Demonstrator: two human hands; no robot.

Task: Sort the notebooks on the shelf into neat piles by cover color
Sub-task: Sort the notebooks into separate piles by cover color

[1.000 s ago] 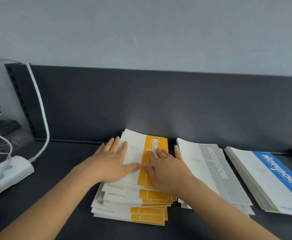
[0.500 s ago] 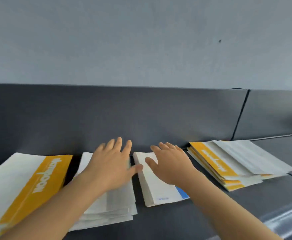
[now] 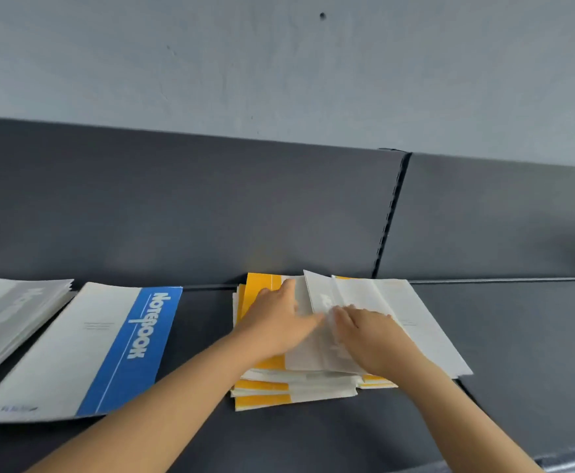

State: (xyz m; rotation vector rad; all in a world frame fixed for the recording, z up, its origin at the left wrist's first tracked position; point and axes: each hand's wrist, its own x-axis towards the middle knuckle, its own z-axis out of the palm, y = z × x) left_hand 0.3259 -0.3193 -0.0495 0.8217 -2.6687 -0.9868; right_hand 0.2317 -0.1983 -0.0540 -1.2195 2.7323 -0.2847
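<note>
1. The work sits at lower centre of the frame: a mixed stack of thin, paper-covered notebooks (image 3: 265, 399), yellow-banded ones with pale ones fanned crookedly across the top, lying on the dark grey shelf (image 3: 518, 353) close to its back panel.
2. My left hand (image 3: 275, 322) lies spread and flat on the yellow covers at the stack's left side, pressing down and pinching nothing.
3. My right hand (image 3: 371, 336) rests on the top pale grey notebook (image 3: 415, 319), fingers reaching toward its left edge. The blur there hides the fingertips, so I cannot tell whether they pinch the cover or only press it.
4. I judge these notebooks light and floppy. Each one will sag if lifted by a corner, and the smooth covers look ready to slide over one another.
5. I would take hold along the long banded edge, where I take the spine to be and the book stiffest, thumb on top and fingers slipped beneath, while the flat hand pins the books below.
6. Dragging the pale one off sideways risks towing a yellow one with it, or creasing a cover.
7. The sorted piles lie at left of the frame, well apart from this stack: the blue-banded pile (image 3: 149, 336) and, at far left, the grey-banded pile (image 3: 13, 312), where I judge the pale book belongs.
</note>
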